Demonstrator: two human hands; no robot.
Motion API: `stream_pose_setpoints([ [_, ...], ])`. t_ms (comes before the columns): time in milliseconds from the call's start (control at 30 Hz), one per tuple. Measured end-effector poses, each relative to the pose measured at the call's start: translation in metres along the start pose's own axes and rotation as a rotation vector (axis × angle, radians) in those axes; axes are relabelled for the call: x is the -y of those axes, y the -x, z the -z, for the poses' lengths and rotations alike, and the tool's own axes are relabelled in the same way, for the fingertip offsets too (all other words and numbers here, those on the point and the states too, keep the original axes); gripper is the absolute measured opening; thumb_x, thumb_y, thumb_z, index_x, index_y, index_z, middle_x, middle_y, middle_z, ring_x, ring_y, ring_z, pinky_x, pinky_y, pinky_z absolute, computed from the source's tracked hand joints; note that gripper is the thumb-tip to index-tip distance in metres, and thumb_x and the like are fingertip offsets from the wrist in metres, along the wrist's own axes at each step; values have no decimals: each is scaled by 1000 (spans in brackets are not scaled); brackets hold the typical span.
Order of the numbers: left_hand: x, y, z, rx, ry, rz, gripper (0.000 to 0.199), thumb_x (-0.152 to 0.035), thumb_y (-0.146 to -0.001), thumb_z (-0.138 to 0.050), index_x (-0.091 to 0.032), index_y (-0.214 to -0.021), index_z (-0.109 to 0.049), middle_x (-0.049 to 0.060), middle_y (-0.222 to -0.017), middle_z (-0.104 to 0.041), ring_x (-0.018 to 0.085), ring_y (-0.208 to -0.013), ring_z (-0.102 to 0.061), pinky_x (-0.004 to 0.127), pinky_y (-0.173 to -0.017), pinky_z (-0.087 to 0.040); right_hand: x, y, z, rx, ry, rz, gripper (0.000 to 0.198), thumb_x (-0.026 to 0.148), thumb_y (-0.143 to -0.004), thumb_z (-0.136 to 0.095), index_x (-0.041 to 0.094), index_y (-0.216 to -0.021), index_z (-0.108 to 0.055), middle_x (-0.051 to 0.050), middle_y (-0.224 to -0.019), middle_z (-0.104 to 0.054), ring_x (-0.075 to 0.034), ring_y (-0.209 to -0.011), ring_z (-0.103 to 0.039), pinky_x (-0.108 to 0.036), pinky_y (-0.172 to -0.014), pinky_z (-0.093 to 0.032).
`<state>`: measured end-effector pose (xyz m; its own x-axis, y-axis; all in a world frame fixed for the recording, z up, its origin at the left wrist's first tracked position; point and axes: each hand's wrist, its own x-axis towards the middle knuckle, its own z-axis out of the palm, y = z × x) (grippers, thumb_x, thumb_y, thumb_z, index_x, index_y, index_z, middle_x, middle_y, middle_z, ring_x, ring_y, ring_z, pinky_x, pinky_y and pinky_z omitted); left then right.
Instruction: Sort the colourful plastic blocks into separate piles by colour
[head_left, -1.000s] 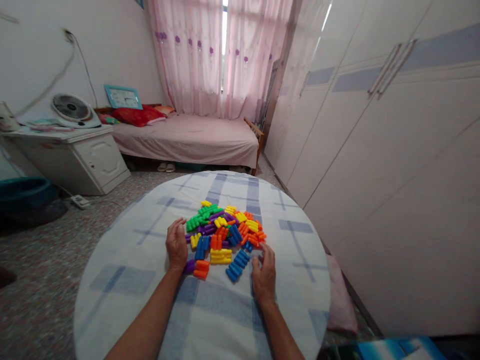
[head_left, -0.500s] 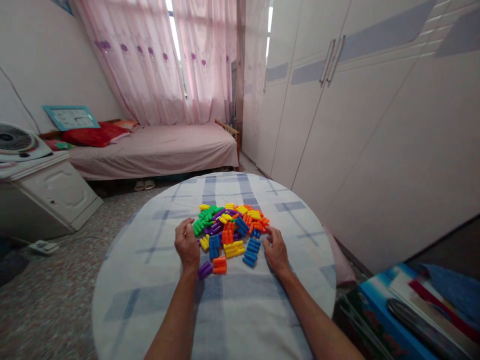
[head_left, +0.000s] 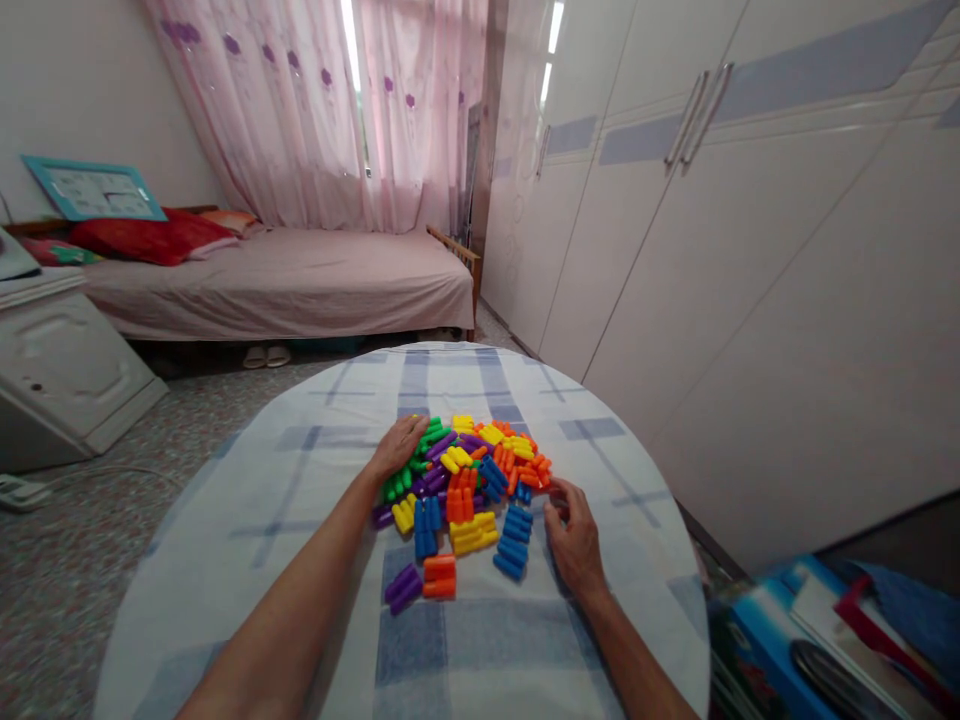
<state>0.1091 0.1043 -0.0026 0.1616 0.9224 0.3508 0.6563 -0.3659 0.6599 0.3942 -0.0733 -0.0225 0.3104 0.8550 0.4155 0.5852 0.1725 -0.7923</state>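
Observation:
A heap of colourful plastic building pieces [head_left: 461, 495], shaped like joined tubes, lies on the round table. My left hand [head_left: 401, 447] rests at the heap's far left edge, its fingers stretched out against the green pieces [head_left: 400, 484]; its fingertips are partly hidden. On the right side, my right hand [head_left: 575, 530] lies with thumb and fingers apart and holds nothing. Its fingertips are close to the orange pieces [head_left: 534, 470] and the blue pieces [head_left: 514, 540]. Nearer to me, a purple piece [head_left: 403, 588] and an orange piece [head_left: 439, 577] lie apart from the heap.
A blue-and-white checked cloth [head_left: 495, 650] covers the table. Beyond it stands a bed [head_left: 300, 280], with a white wardrobe [head_left: 675, 300] along the right. A white cabinet [head_left: 67, 370] is at left; a blue box [head_left: 780, 620] with things on it is at lower right.
My left hand has moved forward along the heap's left side and straightened its fingers over the green pieces. My right hand stays beside the heap. The camera view has shifted slightly.

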Motion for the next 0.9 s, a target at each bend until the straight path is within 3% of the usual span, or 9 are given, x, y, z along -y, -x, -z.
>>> stream_pose_setpoints([
  [200,-43,26,-2,6,20,-80,40,-47,-84,-47,-19,-106,-65,10,-124,-54,22,-117,-52,38,-102,-39,2,-2,0,-1,-13,-16,35,28,-81,-48,18,-113,-56,-11,-112,-58,-22,-96,-59,-37,-79,-52],
  [300,-79,45,-2,45,4,-164,34,-42,-86,-48,-20,-104,-67,10,-125,-54,23,-117,-51,41,-105,-37,-4,-1,0,3,-20,-5,36,30,-81,-50,18,-114,-56,-10,-110,-60,-22,-95,-60,-36,-79,-52],
  [433,-110,72,6,116,72,-249,39,-42,-90,-43,-26,-120,-60,7,-126,-56,21,-118,-51,37,-105,-38,-14,-1,-3,12,-29,6,39,34,-81,-49,18,-115,-56,-10,-115,-59,-23,-101,-59,-37,-85,-51],
  [567,-90,105,28,113,40,-163,54,-54,-85,-48,-29,-133,-49,9,-141,-44,26,-130,-41,43,-109,-32,-23,-7,-2,-21,-12,-28,45,42,-80,-48,17,-116,-55,-11,-120,-57,-26,-111,-54,-42,-94,-47],
  [667,-53,132,39,170,-22,-100,94,-67,-61,-68,-31,-142,-35,12,-150,-32,36,-135,-33,51,-110,-29,-31,-22,1,-59,5,-105,53,53,-76,-49,16,-113,-58,-14,-122,-56,-31,-117,-51,-47,-100,-42],
  [767,-26,151,34,256,-25,-91,123,-70,-40,-76,-31,-145,-27,16,-152,-24,43,-136,-26,57,-109,-27,-40,-42,-3,-57,9,-143,54,63,-68,-51,21,-101,-63,-14,-116,-61,-35,-117,-50,-51,-103,-37],
  [900,-22,151,10,250,-14,-151,131,-71,-35,-76,-30,-147,-21,18,-154,-17,44,-137,-21,58,-110,-22,-40,-60,-23,29,-26,1,51,67,-62,-53,27,-90,-64,-10,-108,-66,-36,-114,-52,-52,-100,-38],
])
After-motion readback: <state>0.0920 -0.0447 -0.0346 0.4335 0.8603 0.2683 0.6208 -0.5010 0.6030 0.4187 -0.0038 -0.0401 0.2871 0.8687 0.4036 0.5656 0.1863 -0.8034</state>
